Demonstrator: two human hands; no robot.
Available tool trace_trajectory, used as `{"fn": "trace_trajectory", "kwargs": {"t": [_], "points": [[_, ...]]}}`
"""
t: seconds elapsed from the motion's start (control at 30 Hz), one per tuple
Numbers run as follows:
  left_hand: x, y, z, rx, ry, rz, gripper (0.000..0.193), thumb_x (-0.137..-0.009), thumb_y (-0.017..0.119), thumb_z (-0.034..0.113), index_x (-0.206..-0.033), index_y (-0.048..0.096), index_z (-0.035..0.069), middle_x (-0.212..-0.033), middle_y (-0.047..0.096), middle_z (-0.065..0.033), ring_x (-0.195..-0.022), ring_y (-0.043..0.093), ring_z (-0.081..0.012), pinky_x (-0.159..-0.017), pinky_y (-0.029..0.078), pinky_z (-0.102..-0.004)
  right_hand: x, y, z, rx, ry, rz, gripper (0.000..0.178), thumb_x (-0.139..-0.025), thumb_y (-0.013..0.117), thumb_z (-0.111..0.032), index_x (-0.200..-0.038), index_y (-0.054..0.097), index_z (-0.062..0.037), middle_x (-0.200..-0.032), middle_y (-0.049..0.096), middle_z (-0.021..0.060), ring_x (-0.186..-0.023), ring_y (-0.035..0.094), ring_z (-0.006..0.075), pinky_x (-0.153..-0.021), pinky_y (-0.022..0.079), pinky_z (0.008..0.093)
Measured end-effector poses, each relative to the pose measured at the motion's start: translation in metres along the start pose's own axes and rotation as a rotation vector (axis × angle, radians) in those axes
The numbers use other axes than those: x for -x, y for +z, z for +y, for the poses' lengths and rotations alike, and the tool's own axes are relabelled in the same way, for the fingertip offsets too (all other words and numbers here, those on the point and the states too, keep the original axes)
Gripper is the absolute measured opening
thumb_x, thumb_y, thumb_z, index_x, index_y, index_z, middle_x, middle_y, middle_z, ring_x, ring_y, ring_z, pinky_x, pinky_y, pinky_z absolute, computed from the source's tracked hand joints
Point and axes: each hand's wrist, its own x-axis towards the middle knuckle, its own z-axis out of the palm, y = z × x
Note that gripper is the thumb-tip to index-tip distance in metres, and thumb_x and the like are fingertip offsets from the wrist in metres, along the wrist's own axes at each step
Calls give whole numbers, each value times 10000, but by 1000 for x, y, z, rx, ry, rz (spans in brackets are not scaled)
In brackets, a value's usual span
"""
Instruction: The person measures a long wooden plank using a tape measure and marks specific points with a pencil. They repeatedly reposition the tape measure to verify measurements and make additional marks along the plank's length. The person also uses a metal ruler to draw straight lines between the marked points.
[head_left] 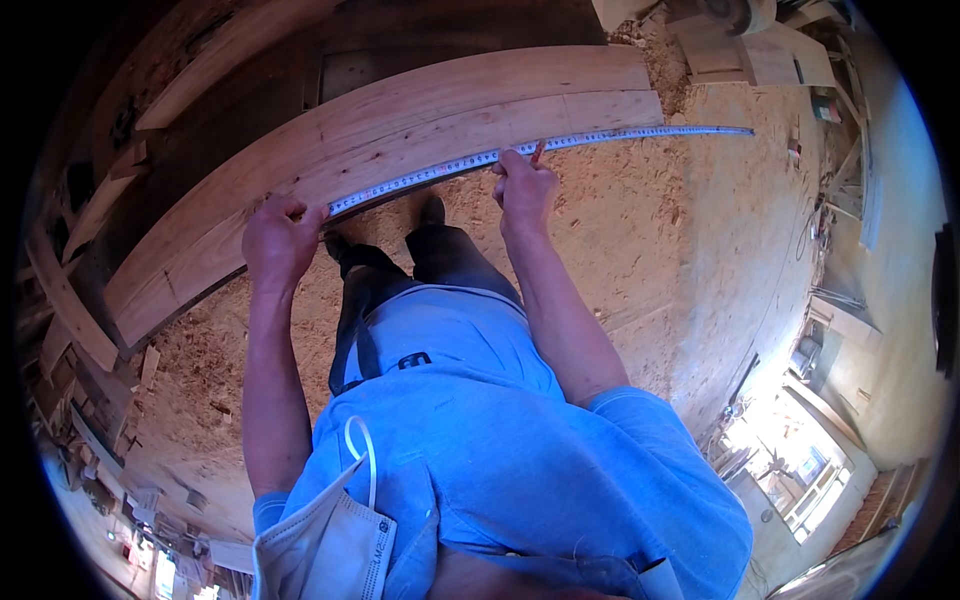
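My left hand [275, 240] pins a tape measure [480, 160] along the board [400, 120], grip closed on it; my right hand [525, 190] pinches a pencil [538, 151].

Occlusions, head view
Tape measure [520, 152] case hidden under left hand [278, 240]; tape markings too small to read.

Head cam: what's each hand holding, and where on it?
Both hold the tape measure stretched along the wooden plank. Left hand pins its near end on the plank edge; right hand pinches the blade mid-length, a pencil in its fingers.
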Motion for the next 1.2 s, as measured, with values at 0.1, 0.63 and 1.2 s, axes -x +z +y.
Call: {"fn": "trace_trajectory", "kwargs": {"t": [0.1,0.63,1.2], "points": [[0,-1,2,-9,-20,-15,356,-772,826,369,-846,742,31,-857,725,-153,-792,696,-320,-714,528,-408,0,1,-1,18,-1,10,259,-847,710,-159,-686,609,17,-566,538,41,-401,434,109,-384,305,273],[0,1,0,5,-16,-8,340,-781,822,358,-831,750,30,-803,715,-146,-727,684,-301,-669,517,-403,3,4,-6,-21,24,32,261,-827,700,-153,-660,604,22,-540,518,38,-385,411,109,-381,280,273],[-1,-2,4,-13,-43,-66,357,-771,827,375,-866,736,44,-829,727,-156,-788,707,-330,-715,541,-422,-3,5,2,-7,-3,59,219,-820,702,-136,-691,628,25,-627,599,71,-425,466,113,-400,343,269]]}}
